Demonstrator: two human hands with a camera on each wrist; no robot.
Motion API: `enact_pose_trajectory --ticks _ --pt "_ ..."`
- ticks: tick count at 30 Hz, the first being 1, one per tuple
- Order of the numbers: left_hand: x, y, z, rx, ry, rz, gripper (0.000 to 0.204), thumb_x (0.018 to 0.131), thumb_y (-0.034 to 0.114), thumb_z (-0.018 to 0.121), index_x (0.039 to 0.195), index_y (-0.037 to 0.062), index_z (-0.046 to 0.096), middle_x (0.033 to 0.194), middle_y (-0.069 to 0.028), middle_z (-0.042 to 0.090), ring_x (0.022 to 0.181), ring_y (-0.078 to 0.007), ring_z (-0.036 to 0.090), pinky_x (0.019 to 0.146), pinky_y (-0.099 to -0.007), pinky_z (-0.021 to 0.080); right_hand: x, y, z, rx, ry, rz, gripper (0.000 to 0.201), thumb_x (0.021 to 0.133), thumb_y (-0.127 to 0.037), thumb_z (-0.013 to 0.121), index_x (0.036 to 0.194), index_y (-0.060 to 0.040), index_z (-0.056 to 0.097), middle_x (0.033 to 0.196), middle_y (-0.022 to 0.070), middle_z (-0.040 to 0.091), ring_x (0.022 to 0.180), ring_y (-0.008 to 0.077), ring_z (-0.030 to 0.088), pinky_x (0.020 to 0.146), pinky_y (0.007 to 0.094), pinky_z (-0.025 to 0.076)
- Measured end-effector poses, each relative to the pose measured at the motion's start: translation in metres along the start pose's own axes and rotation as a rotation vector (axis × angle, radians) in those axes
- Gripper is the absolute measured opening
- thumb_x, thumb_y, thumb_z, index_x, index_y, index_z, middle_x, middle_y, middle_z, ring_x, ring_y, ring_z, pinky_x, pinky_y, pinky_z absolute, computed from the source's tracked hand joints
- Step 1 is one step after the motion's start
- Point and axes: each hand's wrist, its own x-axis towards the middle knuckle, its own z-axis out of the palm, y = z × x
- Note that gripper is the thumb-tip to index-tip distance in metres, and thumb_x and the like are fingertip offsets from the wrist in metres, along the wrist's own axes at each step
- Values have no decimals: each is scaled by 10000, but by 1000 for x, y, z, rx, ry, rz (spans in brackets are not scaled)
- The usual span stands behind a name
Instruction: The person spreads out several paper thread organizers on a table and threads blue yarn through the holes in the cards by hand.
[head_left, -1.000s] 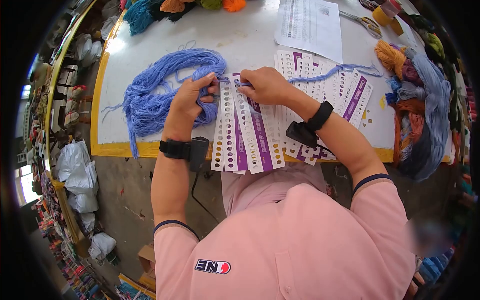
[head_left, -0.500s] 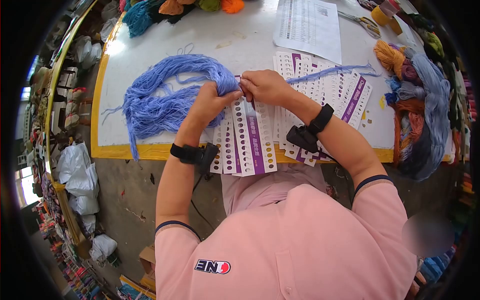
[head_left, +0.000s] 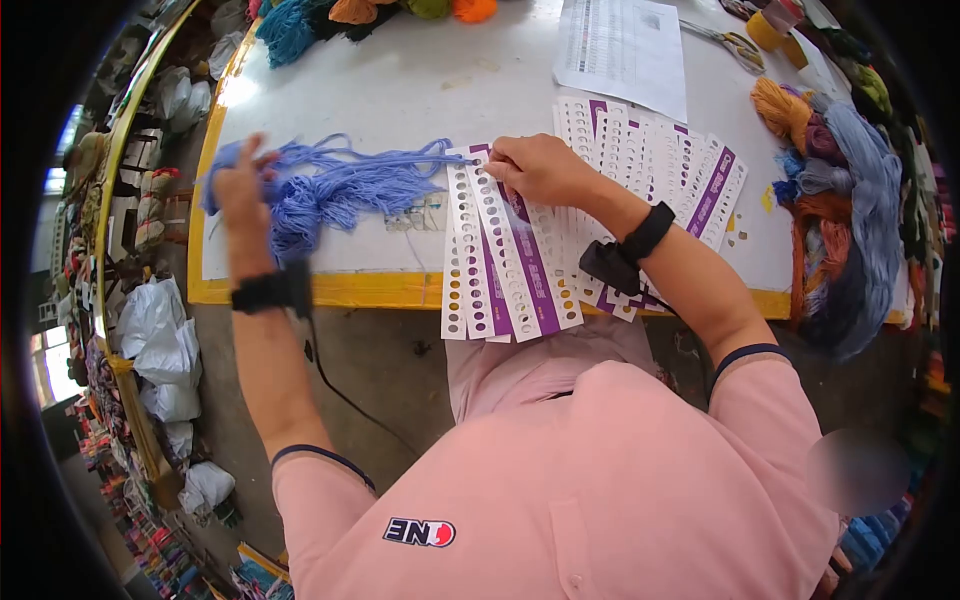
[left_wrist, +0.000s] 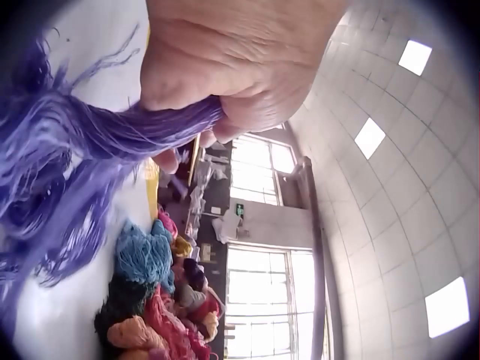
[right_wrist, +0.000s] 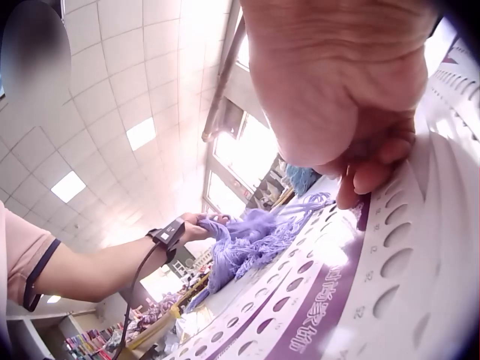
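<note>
My left hand (head_left: 243, 190), blurred in the head view, grips a skein of blue yarn (head_left: 318, 198) at the left of the table. In the left wrist view the yarn (left_wrist: 142, 135) runs bunched into the palm, with fingers curled round it. A few strands stretch rightward to the top of a white card with punched holes and a purple stripe (head_left: 527, 262). My right hand (head_left: 540, 168) pinches that card near its top edge, fingers curled. In the right wrist view the fingertips (right_wrist: 367, 178) lie right at the purple stripe; the palm hides part of the grip.
More punched cards (head_left: 655, 165) lie fanned to the right, under a printed sheet (head_left: 620, 50). Scissors (head_left: 735, 42) lie at the back right. Skeins of mixed colours (head_left: 835, 200) hang over the right edge; others (head_left: 290, 30) sit at the back left. Yellow tape (head_left: 350, 290) borders the table.
My left hand has swung from beside the right hand out to the left, pulling the skein along and stretching strands from the card. The right hand has stayed nearly in place.
</note>
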Motion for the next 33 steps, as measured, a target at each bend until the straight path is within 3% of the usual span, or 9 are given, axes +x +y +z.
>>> enact_pose_trajectory --ticks 2,3,5,6,11,14,18,23,33 --pt "-82 -9 47 473 -243 374 216 966 179 602 1125 95 722 671 -14 657 579 -57 504 527 -216 403 -22 -9 -7 17 -22 -169 274 880 -283 659 1004 -39 641 933 147 681 912 334 643 813 450 473" --pt "-112 -17 66 385 -342 322 187 937 142 633 1087 87 731 835 -89 731 676 -140 671 658 -302 522 -46 -20 -9 -29 -22 -324 320 842 -284 707 1033 -38 637 996 135 678 971 317 632 841 440 463" --pt "-151 -38 91 380 -515 841 292 883 55 620 1167 74 686 1196 -143 661 1076 -301 657 848 -345 534 -92 -35 -10 -225 -97 -559 619 742 -335 790 1239 -36 572 1278 152 579 1268 311 476 1041 468 349" --pt "-162 -48 96 479 -599 1000 415 798 11 641 1206 79 669 1232 -120 649 981 -299 679 825 -357 543 -111 -38 -6 -330 -131 -549 722 717 -350 805 1309 -36 537 1343 172 542 1332 312 429 1129 498 278" --pt "-180 -62 101 747 -541 971 469 698 20 667 1164 72 682 1064 -158 688 832 -291 676 702 -372 536 -134 -32 22 -709 17 -590 715 714 -407 765 1228 57 584 1305 218 568 1330 315 444 1181 539 202" --pt "-184 -66 103 802 -484 920 410 726 50 682 1136 59 684 989 -170 685 819 -303 678 678 -375 529 -132 -36 46 -483 113 -513 698 691 -422 754 1179 56 608 1326 231 553 1333 303 453 1175 540 218" --pt "-193 -56 113 711 -398 872 350 845 114 662 1191 57 666 1126 -172 665 840 -323 680 706 -373 535 -127 -41 65 -515 207 -518 784 672 -476 745 1191 93 601 1276 250 584 1313 343 465 1166 522 239" --pt "-192 -57 117 783 -353 1017 331 835 165 694 1154 77 694 1049 -124 703 711 -283 674 637 -358 527 -168 -33 34 -500 105 -236 968 631 -347 850 1432 -33 406 1539 206 300 1433 376 262 1175 537 189" --pt "-194 -56 123 786 -333 1087 354 835 170 696 1174 68 689 1121 -118 695 700 -275 675 645 -340 532 -199 10 44 -688 369 -305 525 789 -188 699 1270 -25 566 1342 182 540 1292 360 473 1098 511 345"
